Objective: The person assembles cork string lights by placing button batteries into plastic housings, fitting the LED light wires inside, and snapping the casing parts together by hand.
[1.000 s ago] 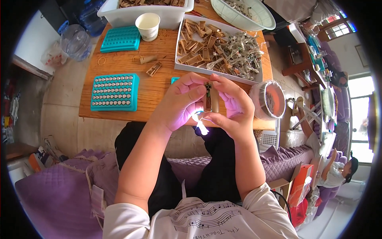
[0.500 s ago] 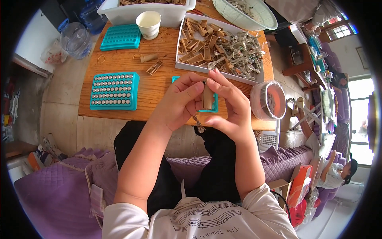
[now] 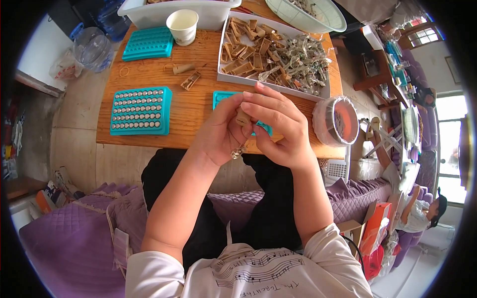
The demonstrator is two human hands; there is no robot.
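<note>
L grip (image 3: 218, 126) pinched tan casing (image 3: 243, 118), nearside of white box (image 3: 228, 78) | R grip (image 3: 285, 130) curved over it, couldn't tell if pressing | risk: loose wires (image 3: 237, 152) could snag/tear if casing was twisted

Wooden table (image 3: 188, 111) bears a paper cup (image 3: 182, 29); teal trays (image 3: 148, 44); a shallow box (image 3: 236, 81).

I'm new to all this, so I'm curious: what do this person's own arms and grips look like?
The left grip and right grip are bare hands, no gloves in sight. The left arm and right arm are bare up to short, loose, off-white sleeves ending near the elbows. I see no watch or cable on either. The shirt bears dark music staves and lettering.
</note>
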